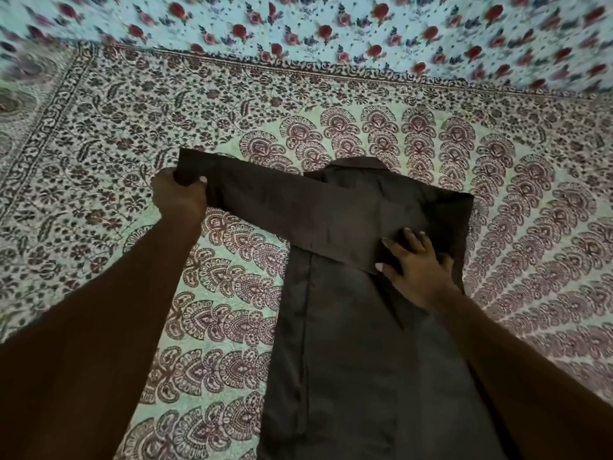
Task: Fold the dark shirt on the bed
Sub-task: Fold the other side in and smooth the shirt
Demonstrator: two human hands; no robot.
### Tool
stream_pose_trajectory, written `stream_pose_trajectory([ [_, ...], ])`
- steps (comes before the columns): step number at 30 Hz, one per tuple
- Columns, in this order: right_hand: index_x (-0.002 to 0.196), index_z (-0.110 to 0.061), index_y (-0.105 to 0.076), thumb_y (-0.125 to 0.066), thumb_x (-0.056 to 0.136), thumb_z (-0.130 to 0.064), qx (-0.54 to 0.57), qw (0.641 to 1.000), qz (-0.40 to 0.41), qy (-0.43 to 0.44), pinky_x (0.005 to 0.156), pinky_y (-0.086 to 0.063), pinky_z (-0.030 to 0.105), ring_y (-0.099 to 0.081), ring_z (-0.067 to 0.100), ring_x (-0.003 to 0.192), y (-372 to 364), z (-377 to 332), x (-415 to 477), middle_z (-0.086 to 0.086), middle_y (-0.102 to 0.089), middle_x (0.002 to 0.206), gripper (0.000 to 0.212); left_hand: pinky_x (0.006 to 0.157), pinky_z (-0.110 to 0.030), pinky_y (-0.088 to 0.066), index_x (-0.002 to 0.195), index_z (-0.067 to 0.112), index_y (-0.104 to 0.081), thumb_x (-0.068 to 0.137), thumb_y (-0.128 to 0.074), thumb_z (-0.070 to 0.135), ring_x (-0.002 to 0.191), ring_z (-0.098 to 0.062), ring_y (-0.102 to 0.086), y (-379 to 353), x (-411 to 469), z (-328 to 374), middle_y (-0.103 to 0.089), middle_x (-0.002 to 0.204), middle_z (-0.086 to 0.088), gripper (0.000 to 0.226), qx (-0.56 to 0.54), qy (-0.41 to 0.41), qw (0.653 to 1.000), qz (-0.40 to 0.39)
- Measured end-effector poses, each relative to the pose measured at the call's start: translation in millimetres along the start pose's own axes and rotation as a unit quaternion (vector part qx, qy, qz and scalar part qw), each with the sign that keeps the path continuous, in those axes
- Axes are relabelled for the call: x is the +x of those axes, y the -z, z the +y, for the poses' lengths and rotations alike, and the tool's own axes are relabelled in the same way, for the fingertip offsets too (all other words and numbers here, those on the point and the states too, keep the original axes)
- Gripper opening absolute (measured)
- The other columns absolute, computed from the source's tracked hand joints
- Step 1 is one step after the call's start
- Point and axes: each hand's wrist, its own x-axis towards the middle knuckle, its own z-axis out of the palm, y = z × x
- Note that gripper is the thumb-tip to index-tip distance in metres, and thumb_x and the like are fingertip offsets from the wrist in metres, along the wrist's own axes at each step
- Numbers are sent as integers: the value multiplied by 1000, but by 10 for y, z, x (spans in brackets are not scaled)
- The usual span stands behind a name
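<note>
The dark brown shirt (348, 343) lies flat on the bed, collar (361, 164) at the far end and hem toward me. One long sleeve (282, 200) stretches across the chest and out to the left. My left hand (180, 197) is closed on the sleeve's cuff end, holding it just above the cover. My right hand (414, 263) lies flat with fingers spread on the shirt's right side, pressing where the sleeve crosses the folded right edge.
The bed is covered by a patterned sheet (517, 227) with maroon paisley shapes and a floral border. Behind it hangs or lies a pale blue cloth with red roses (331, 31). Patterned cover shows on both sides of the shirt.
</note>
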Motion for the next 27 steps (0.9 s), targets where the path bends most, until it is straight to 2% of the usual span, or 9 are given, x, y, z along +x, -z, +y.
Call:
stream_pose_trajectory([
  [5,162,-44,-21,-45,101,-64,48,999,-10,-13,119,-20,67,-1,27,160,-74,-101,27,0,-1,175,68,118,-52,-39,152,0,-36,88,-76,7,142,-47,-43,-12,-161,-70,-42,153,-29,76,193,-44,979,-46],
  [8,161,-46,-21,-42,101,-66,57,998,6,-14,119,-18,67,0,25,160,-115,-82,37,-2,0,174,67,121,-65,-29,152,8,-38,88,-71,10,152,-44,-28,-155,-481,-108,-30,164,-22,72,299,-202,930,-64],
  [11,162,-47,-16,-40,101,-67,45,999,8,7,120,-17,66,3,25,161,-162,-24,66,-2,5,175,69,113,-66,-39,147,24,-52,97,-59,20,153,-33,-31,-401,-818,-175,-34,167,-4,51,300,-466,801,-225],
  [14,162,-48,-15,-37,102,-66,42,999,8,21,120,-17,63,4,23,161,-151,40,112,-3,6,175,67,119,-57,-28,156,39,-41,105,-34,45,160,-23,-20,-673,-1185,-244,-23,173,9,52,384,-555,660,-329],
  [17,161,-51,-15,-35,100,-70,55,998,-8,38,123,-15,58,5,20,161,-147,117,128,-6,7,175,67,125,-57,-14,165,32,-23,107,-15,60,161,-24,-16,-888,-1434,-271,-28,172,5,65,472,-491,660,-317],
  [19,161,-49,-18,-31,96,-76,71,996,12,50,126,-12,56,4,19,161,-145,172,78,-6,3,175,71,125,-59,-13,164,21,-29,107,-16,60,156,-29,-27,-983,-1528,-221,-41,165,-3,71,501,-461,682,-266],
  [22,163,-39,-23,-40,104,-62,90,991,96,1,127,-6,54,4,20,161,-171,262,-54,-3,-1,175,65,125,-63,-13,160,7,-32,105,-35,53,146,-36,-41,-1094,-1679,-56,-53,153,-13,73,558,-433,669,-230],
  [25,165,-33,-19,-40,106,-58,110,992,53,-37,128,-4,55,9,21,161,-266,375,-178,-1,5,175,67,123,-71,-11,157,-3,-31,99,-60,42,144,-43,-41,-1219,-1874,119,-54,149,-22,79,627,-391,631,-235],
  [27,165,-34,-17,-39,107,-55,115,993,28,4,128,-5,55,9,21,161,-341,466,-216,-2,6,175,65,120,-74,-22,150,-6,-43,99,-63,22,144,-46,-42,-1305,-1961,207,-57,145,-25,62,614,-429,626,-216],
])
